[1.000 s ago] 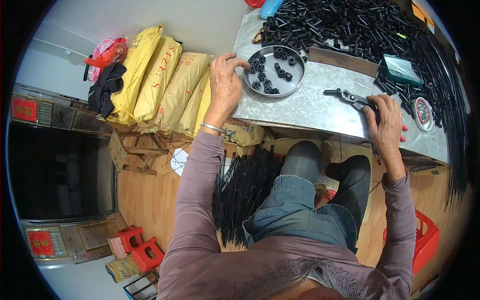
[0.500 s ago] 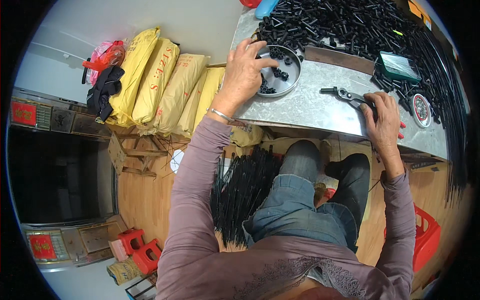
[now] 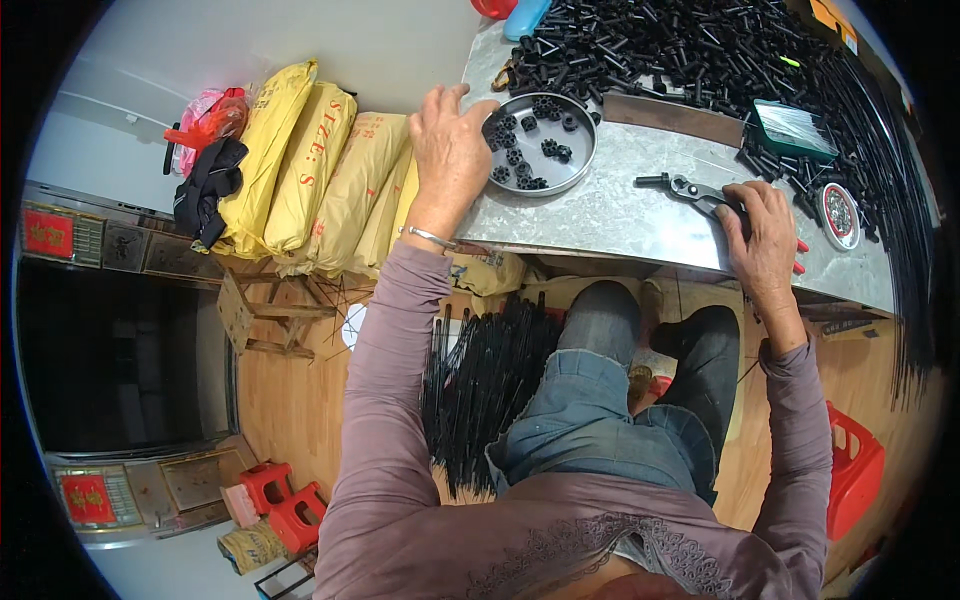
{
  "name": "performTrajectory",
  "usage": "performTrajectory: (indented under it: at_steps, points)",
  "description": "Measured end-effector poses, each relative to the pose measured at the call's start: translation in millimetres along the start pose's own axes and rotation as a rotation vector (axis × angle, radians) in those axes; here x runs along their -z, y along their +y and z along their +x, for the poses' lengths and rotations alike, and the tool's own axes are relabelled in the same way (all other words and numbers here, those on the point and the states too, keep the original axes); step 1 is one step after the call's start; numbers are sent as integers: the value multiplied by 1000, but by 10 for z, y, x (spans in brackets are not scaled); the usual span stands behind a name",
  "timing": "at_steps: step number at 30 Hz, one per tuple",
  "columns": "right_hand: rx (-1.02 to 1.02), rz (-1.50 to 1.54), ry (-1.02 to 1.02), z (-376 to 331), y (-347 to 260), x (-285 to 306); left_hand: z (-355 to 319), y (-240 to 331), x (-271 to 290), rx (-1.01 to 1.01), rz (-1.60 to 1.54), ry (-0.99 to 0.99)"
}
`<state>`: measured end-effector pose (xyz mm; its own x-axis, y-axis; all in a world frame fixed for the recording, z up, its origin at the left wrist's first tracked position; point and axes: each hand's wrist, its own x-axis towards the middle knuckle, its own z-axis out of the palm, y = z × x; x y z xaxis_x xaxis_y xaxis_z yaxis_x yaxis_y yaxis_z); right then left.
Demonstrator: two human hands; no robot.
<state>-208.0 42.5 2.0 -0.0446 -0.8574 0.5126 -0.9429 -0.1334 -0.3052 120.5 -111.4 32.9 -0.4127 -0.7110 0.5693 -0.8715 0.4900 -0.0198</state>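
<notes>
From my head, I see my left hand (image 3: 450,150) just left of the round pan (image 3: 578,135), fingers loose and apart. I can't tell if my thumb touches the pan. Small black bits (image 3: 523,172) sit inside the pan. Right of the pan, my right hand (image 3: 760,232) grips the pliers (image 3: 702,192), with a black peg (image 3: 652,181) at their tip.

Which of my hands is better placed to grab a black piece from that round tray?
Probably your left hand: it's at the left rim of the round metal tray, with no object visible in it. Your right hand is farther off, gripping the red-handled pliers.
</notes>
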Motion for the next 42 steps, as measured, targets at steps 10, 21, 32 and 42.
performTrajectory:
  at_steps: [10,21,32,42]
  points:
    - [-13,10,-8,5,-24,8,126,180,-145,-112,-123,17]
    - [5,18,10,3,7,-3,260,260,-260,-180,-135,15]
    - [-6,17,-2,7,-2,-5,250,234,-279,-200,-10,-68]
    - [0,21,14,11,14,-47,84,215,-75,-109,-156,34]
